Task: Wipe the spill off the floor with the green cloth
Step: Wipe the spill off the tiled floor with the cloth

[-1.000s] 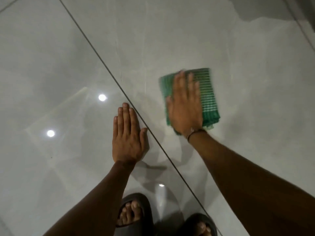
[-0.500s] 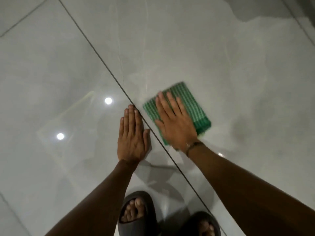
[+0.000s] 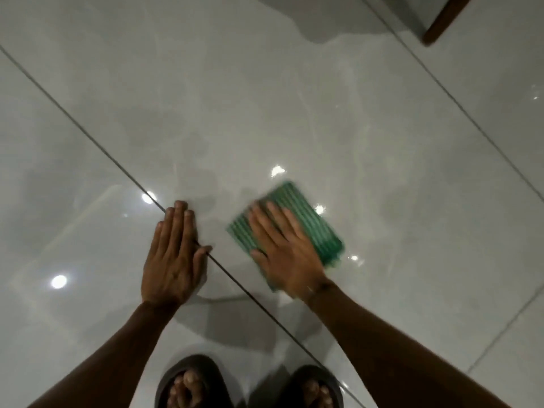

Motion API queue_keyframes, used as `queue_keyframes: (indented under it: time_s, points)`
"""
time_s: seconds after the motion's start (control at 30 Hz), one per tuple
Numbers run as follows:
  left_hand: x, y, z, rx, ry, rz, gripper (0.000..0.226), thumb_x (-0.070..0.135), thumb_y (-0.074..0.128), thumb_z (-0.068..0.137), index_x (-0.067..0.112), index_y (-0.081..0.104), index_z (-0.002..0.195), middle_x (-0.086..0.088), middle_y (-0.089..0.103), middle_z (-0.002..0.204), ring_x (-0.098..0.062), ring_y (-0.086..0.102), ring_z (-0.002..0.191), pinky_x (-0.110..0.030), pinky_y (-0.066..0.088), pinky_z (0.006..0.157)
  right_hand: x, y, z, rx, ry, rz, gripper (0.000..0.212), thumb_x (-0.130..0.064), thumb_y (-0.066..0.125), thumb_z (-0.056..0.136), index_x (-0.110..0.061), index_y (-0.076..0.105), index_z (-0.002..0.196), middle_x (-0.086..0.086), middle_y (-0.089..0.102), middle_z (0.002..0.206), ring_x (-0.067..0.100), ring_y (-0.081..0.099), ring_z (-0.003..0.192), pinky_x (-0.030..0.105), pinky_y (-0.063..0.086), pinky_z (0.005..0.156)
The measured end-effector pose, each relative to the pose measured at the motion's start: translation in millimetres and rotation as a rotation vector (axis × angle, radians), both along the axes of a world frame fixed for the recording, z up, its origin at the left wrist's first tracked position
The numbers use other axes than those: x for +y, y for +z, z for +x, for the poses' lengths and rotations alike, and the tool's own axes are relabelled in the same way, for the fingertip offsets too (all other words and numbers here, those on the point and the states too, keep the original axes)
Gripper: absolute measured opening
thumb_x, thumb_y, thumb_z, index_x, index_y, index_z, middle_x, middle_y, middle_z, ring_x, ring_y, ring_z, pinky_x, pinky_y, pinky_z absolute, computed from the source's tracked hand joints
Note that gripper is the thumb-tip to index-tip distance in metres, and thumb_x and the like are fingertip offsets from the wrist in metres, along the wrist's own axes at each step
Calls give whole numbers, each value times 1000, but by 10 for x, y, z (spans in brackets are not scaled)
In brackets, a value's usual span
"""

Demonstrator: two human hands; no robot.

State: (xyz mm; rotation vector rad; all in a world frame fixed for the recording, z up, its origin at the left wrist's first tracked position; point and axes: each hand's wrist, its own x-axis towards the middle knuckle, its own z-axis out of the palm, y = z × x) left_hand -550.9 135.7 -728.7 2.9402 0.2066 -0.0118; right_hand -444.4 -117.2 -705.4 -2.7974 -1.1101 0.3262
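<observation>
Cloth lies flat under right hand; left hand beside.

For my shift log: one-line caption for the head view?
Right hand presses green cloth flat on glossy tiled floor; left hand braces beside it.

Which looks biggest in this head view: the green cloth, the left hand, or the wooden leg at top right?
Largest to smallest:
1. Left hand and green cloth: alike, since the right hand covers part of the cloth.
2. Wooden leg: smallest, though it is farther away and cut off by the frame.
</observation>
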Motion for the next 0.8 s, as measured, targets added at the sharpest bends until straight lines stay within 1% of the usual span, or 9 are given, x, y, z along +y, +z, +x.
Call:
queue_keyframes:
  time_s: [0.13, 0.23, 0.3, 0.37, 0.43, 0.47, 0.57, 0.67, 0.8]
  points:
    - [-4, -60, -28, 19, -33, 14, 80, 43, 39, 113, -2, 20, 177, -22, 12, 189, -40, 14, 177, -60, 25, 142, -1173, 31, 138, 54, -460, -97, 75, -54, 21, 114, -14, 12, 177, 7, 6, 188, 33, 7, 174, 60, 23, 136]
    - [14, -80, -16, 4, -29, 47, 78, 43, 34, 115, -3, 19, 176, -24, 13, 189, -42, 14, 177, -57, 20, 144, -602, 57, 928, -56, -792, -50, 73, -47, 24, 116, -5, 15, 175, 19, 15, 185, 45, 15, 171, 64, 21, 136]
    - [-6, -65, 0, 8, -63, 55, 77, 43, 33, 116, -3, 18, 177, -24, 12, 189, -41, 13, 177, -55, 18, 144, -10, 40, 1008, -94, -705, 4, 73, -42, 31, 113, -1, 20, 173, 22, 19, 183, 50, 19, 169, 66, 21, 136]
    - [-10, -29, 38, 12, -106, 64, 77, 43, 33, 117, -2, 17, 177, -23, 13, 189, -39, 13, 178, -54, 19, 144, 374, -22, 543, -67, -411, 46, 75, -44, 35, 113, -6, 18, 175, 17, 15, 185, 46, 15, 171, 61, 14, 139]
    - [3, 2, 45, 33, -88, 47, 76, 42, 35, 117, -3, 19, 177, -24, 15, 188, -40, 15, 177, -56, 22, 143, 332, -10, -202, 13, -142, 40, 76, -48, 37, 115, -10, 13, 177, 13, 7, 187, 40, 10, 173, 58, 13, 140]
    - [5, 5, 33, 34, -82, 32, 76, 42, 36, 117, -4, 20, 176, -25, 16, 188, -40, 16, 177, -57, 24, 142, 129, -11, -498, 44, -103, 44, 76, -50, 38, 115, -12, 13, 177, 10, 9, 187, 38, 10, 173, 59, 17, 139]
    - [13, -52, 39, 9, -97, 44, 75, 39, 39, 116, -5, 24, 175, -25, 18, 187, -41, 19, 176, -57, 25, 142, -718, -56, -761, 63, -140, 1, 77, -53, 35, 114, -15, 13, 177, 7, 15, 186, 34, 7, 174, 62, 27, 134]
    - [50, -85, 4, -32, -114, 34, 73, 37, 40, 116, -6, 27, 174, -26, 20, 187, -41, 20, 176, -56, 26, 142, -1184, -59, -305, 51, -332, -75, 77, -52, 29, 114, -12, 12, 177, 10, 10, 187, 39, 9, 173, 63, 20, 136]
    - [30, -47, 37, -26, -103, 13, 73, 35, 44, 115, -7, 30, 173, -28, 23, 185, -44, 23, 175, -58, 28, 141, -494, -89, 706, -53, -749, -36, 76, -52, 21, 117, -4, 11, 175, 20, 12, 185, 49, 14, 170, 66, 18, 137]
